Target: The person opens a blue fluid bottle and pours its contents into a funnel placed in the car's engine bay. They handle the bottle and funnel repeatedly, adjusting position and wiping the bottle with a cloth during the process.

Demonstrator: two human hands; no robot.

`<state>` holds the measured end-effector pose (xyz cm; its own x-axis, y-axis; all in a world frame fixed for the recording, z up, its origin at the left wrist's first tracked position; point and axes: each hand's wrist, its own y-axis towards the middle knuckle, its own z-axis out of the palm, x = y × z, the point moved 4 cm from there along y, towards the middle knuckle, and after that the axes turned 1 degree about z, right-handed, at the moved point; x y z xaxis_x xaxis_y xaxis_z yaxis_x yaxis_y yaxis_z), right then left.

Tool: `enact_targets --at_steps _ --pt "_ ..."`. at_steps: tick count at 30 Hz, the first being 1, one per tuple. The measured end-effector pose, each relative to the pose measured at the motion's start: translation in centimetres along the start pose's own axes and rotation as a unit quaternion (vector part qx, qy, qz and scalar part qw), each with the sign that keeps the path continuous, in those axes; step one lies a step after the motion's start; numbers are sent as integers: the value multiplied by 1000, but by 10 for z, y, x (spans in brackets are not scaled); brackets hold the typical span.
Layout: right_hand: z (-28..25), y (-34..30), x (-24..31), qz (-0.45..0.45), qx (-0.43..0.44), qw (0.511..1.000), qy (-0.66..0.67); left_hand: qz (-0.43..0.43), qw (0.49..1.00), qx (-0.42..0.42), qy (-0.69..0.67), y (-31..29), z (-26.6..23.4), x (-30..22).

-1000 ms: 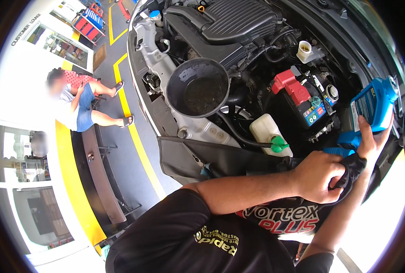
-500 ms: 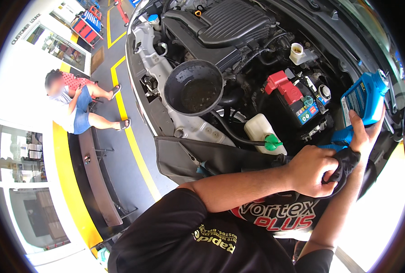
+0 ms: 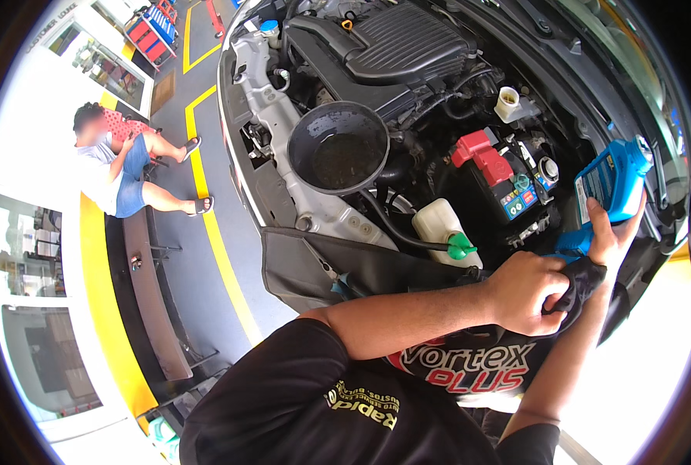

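The right hand (image 3: 611, 232), at right of frame, is closed around a blue oil bottle (image 3: 611, 182) held upright beside the battery (image 3: 508, 174). The left hand (image 3: 525, 291) is clenched on a dark rag (image 3: 580, 283) just below the bottle. Compared with a second ago, the bottle sits slightly higher and nearer the engine bay. A black funnel (image 3: 338, 147) stands in the engine, centre frame, well apart from the bottle. Judgement: wiping is in hand; pouring has not begun.

Car workshop (open engine bay (image 3: 407, 93), floor markings (image 3: 214, 232))
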<state>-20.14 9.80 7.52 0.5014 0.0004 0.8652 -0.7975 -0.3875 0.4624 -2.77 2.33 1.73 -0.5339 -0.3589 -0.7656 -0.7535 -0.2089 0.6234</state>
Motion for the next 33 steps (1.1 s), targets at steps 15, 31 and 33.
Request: enact_targets --at_steps 15,31,33 --pt "-2 3 -6 0 3 1000 12 2 1000 1 24 0 1 -1" --pt "3 2 -1 -37 4 999 9 1 1000 4 19 0 2 -2" --pt "2 2 0 -40 7 999 3 2 1000 4 16 0 2 -1"
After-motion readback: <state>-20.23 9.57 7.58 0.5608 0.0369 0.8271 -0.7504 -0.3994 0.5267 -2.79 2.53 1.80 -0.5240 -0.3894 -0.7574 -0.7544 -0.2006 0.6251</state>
